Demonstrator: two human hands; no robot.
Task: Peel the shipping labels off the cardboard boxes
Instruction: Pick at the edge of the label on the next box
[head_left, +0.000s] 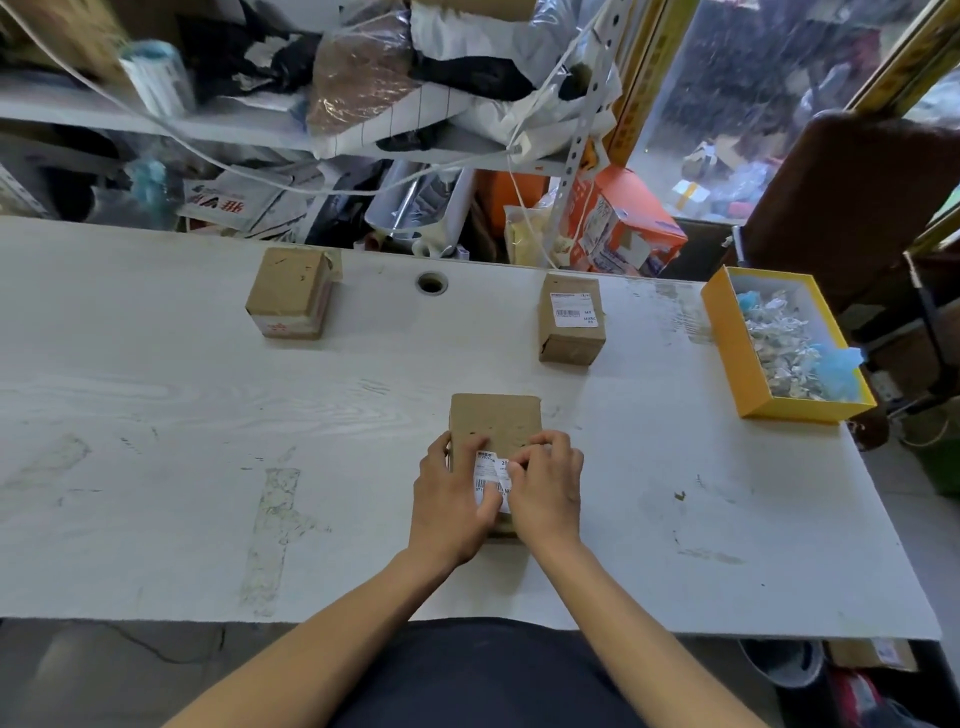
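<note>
I am working the shipping label (490, 480) loose on the near box (493, 431), left hand (451, 512) pressing it, right hand (548, 486) pinching its edge; next, probably, a slow pull toward me.

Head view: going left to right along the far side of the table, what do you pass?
Unlabelled cardboard box → round cable hole → labelled cardboard box → yellow tray of wrapped items. The box under the hands sits nearer and is left out.
</note>
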